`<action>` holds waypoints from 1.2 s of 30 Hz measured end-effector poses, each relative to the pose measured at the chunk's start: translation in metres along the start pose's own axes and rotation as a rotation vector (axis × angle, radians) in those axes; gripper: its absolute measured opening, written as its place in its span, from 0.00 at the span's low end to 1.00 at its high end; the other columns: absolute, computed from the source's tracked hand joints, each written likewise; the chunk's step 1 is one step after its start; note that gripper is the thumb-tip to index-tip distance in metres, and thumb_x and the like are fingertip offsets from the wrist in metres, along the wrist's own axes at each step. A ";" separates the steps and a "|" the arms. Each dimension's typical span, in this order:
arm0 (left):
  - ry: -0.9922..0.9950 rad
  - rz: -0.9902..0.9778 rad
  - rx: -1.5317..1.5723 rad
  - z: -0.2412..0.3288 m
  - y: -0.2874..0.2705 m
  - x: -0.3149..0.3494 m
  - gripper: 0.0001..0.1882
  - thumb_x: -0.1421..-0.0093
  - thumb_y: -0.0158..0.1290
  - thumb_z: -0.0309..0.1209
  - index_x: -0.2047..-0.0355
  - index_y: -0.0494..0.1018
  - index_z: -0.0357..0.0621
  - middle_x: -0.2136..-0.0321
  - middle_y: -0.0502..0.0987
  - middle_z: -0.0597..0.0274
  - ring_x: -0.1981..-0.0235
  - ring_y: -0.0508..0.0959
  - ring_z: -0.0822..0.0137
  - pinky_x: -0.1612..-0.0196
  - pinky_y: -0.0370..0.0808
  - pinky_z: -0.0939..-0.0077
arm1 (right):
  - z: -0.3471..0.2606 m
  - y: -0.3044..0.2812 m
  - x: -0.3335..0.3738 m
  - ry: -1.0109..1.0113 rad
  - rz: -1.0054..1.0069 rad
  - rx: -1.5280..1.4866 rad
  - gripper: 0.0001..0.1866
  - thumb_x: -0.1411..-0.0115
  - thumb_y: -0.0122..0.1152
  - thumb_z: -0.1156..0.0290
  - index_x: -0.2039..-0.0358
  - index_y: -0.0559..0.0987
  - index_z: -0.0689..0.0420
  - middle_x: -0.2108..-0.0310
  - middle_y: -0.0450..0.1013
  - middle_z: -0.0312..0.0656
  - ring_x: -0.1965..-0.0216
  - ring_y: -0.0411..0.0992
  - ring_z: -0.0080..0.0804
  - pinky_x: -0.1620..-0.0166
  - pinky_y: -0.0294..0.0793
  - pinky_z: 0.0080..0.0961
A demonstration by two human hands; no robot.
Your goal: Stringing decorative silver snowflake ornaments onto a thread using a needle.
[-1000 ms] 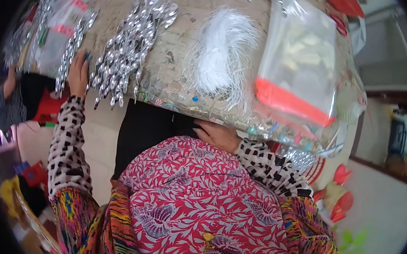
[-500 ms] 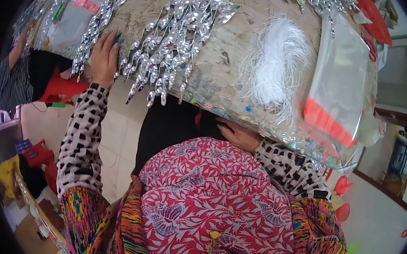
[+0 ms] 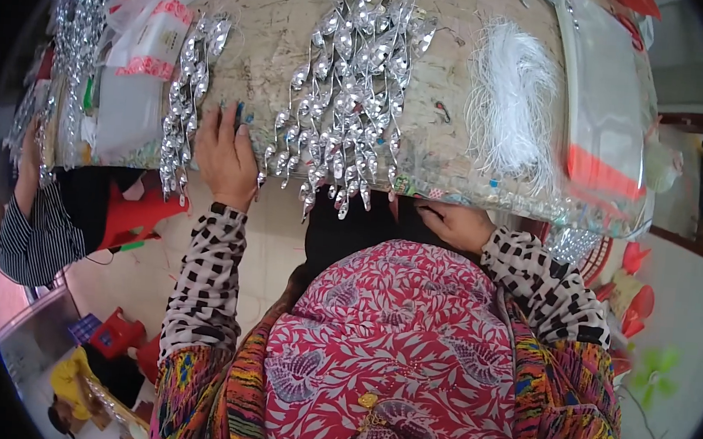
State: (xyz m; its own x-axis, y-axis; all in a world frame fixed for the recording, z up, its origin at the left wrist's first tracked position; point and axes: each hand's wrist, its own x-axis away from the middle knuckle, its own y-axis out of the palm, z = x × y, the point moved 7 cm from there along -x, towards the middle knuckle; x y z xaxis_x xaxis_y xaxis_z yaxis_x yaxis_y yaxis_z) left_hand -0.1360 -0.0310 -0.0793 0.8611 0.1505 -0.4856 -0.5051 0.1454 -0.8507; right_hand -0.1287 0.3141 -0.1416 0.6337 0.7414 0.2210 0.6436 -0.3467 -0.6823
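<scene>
My left hand (image 3: 226,160) lies palm down on the near edge of the worktable, its fingers stretched out and holding nothing. Just left of it is a narrow bundle of silver twisted strands (image 3: 185,107). A wider spread of silver strands (image 3: 353,96) lies to its right, the lower tips hanging over the table edge. My right hand (image 3: 460,226) rests over my lap right by the table edge, fingers loosely extended to the left and partly hidden; nothing shows in it.
A hank of white thread (image 3: 513,104) and clear plastic bags with an orange band (image 3: 611,116) lie at right. Plastic packaging (image 3: 146,55) and more silver strands (image 3: 86,25) cover the left end. Another person's striped sleeve (image 3: 33,232) reaches in at left.
The view has turned, so the table and both hands sit farther right in the picture. My right hand shows a little more at the table edge. The strands lie as before.
</scene>
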 end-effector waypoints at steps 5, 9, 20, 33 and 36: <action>-0.015 0.021 -0.020 -0.002 -0.002 0.002 0.21 0.40 0.46 0.35 0.46 0.68 0.51 0.48 0.66 0.46 0.47 0.66 0.47 0.45 0.60 0.56 | -0.012 0.002 0.003 -0.001 -0.013 0.086 0.15 0.40 0.51 0.62 0.55 0.76 0.53 0.60 0.74 0.48 0.58 0.73 0.46 0.54 0.72 0.35; -0.007 0.067 0.010 -0.007 -0.001 0.002 0.20 0.40 0.46 0.36 0.47 0.69 0.50 0.49 0.68 0.48 0.47 0.66 0.50 0.45 0.60 0.57 | 0.002 0.012 0.011 -0.013 -0.029 0.111 0.16 0.41 0.50 0.61 0.55 0.75 0.53 0.56 0.73 0.46 0.58 0.73 0.46 0.54 0.72 0.37; -0.089 -0.021 0.319 -0.023 -0.009 -0.013 0.18 0.38 0.47 0.34 0.49 0.70 0.43 0.52 0.72 0.50 0.52 0.72 0.57 0.49 0.68 0.70 | 0.038 -0.010 0.047 -0.197 0.102 0.173 0.16 0.43 0.53 0.70 0.53 0.73 0.55 0.50 0.70 0.45 0.52 0.70 0.44 0.48 0.69 0.33; -0.042 -0.326 0.347 0.155 0.003 -0.099 0.23 0.47 0.56 0.48 0.69 0.75 0.36 0.73 0.76 0.51 0.68 0.75 0.56 0.63 0.71 0.64 | 0.028 -0.038 0.097 -0.048 0.074 -0.287 0.13 0.39 0.51 0.74 0.54 0.74 0.58 0.52 0.72 0.46 0.52 0.69 0.41 0.47 0.66 0.29; -0.016 -0.315 0.234 0.163 0.016 -0.107 0.26 0.48 0.53 0.52 0.70 0.75 0.35 0.71 0.76 0.46 0.66 0.75 0.47 0.62 0.70 0.56 | -0.005 -0.069 0.101 -0.004 -0.011 -0.336 0.12 0.39 0.50 0.74 0.54 0.73 0.61 0.56 0.72 0.48 0.54 0.70 0.39 0.50 0.68 0.28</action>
State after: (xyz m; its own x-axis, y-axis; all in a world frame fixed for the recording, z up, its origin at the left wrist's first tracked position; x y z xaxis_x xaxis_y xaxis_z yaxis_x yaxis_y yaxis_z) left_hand -0.2460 0.1148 -0.0084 0.9761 0.0781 -0.2028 -0.2169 0.4058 -0.8878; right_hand -0.1073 0.4096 -0.0683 0.6244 0.7484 0.2238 0.7565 -0.5079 -0.4120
